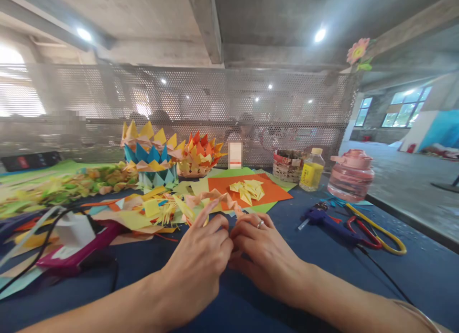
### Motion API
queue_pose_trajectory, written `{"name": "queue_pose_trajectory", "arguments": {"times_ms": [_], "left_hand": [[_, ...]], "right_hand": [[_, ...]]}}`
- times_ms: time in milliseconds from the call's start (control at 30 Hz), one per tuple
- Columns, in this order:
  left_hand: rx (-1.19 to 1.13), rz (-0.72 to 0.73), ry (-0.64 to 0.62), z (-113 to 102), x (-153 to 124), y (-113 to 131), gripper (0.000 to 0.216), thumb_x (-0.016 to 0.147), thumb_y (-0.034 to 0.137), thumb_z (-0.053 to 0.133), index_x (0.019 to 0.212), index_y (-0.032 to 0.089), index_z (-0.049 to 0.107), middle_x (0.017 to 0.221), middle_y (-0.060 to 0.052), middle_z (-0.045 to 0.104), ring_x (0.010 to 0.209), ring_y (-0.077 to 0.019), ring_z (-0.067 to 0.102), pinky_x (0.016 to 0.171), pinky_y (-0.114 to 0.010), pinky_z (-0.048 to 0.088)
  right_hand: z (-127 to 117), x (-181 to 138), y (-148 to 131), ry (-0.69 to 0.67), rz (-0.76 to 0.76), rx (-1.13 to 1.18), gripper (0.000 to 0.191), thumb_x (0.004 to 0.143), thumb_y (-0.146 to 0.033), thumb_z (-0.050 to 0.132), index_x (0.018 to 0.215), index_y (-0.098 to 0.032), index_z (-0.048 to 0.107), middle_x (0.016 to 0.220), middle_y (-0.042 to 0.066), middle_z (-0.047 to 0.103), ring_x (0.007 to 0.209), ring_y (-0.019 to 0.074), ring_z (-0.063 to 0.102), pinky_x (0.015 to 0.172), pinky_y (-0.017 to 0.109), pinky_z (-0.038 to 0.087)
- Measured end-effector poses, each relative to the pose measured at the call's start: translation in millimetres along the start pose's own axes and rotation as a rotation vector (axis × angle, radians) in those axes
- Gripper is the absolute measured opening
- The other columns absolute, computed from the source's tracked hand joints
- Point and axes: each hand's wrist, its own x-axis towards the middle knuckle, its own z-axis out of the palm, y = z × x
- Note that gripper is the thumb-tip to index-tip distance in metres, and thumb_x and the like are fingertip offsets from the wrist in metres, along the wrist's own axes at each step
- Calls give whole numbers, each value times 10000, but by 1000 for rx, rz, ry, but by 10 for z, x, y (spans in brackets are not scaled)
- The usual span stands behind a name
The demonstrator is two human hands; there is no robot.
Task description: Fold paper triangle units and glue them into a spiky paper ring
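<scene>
My left hand (208,251) and my right hand (267,249) meet at the front middle of the table, fingertips together. A peach folded paper strip (222,198) with zigzag creases runs up from between them and curves to the left. The right fingers are closed on its near end, and a ring shows on one of them. On the left hand the index finger points up beside the strip while the others curl in against the right fingertips. What lies between the fingertips is hidden. Just beyond, yellow folded paper pieces (247,192) rest on an orange sheet (276,192).
Paper crowns (152,156) and an orange one (201,156) stand behind paper scraps at left. A magenta tool (79,251) lies near left. At right are a blue glue gun (332,225), scissors (380,232), a yellow bottle (311,172), a pink jug (351,177) and a woven basket (288,165).
</scene>
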Motion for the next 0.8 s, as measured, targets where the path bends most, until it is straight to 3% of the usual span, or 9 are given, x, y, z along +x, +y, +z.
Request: {"name": "queue_pose_trajectory", "arguments": {"times_ms": [200,500,700,800], "left_hand": [[32,14,36,40,-28,15,152,657,34,507,636,159,590,638,-30,555,756,-208,528,1056,-485,312],[74,25,21,67,-36,40,133,643,52,495,628,169,556,630,-30,526,708,-211,494,1010,-491,316],[129,45,24,72,-65,25,142,658,49,506,631,157,595,626,-37,546,736,-220,506,1020,-503,296],[153,36,10,70,-62,-2,143,651,45,527,644,154,620,624,-35,561,747,-225,517,1035,-517,286]], "right_hand": [[-9,5,-1,-50,18,36,63,857,-275,628,860,-213,641,949,4,671,1007,201,527,920,377,286],[34,14,15,-95,-33,6,121,772,-89,583,732,-199,616,870,17,663,972,194,531,925,366,284],[-18,-2,-2,-64,-42,52,114,870,-204,566,799,-221,653,931,7,672,1011,199,520,940,377,282],[-78,-7,-47,-78,-6,63,98,816,-225,625,911,-211,644,1032,28,643,1040,221,505,951,402,290]]}}
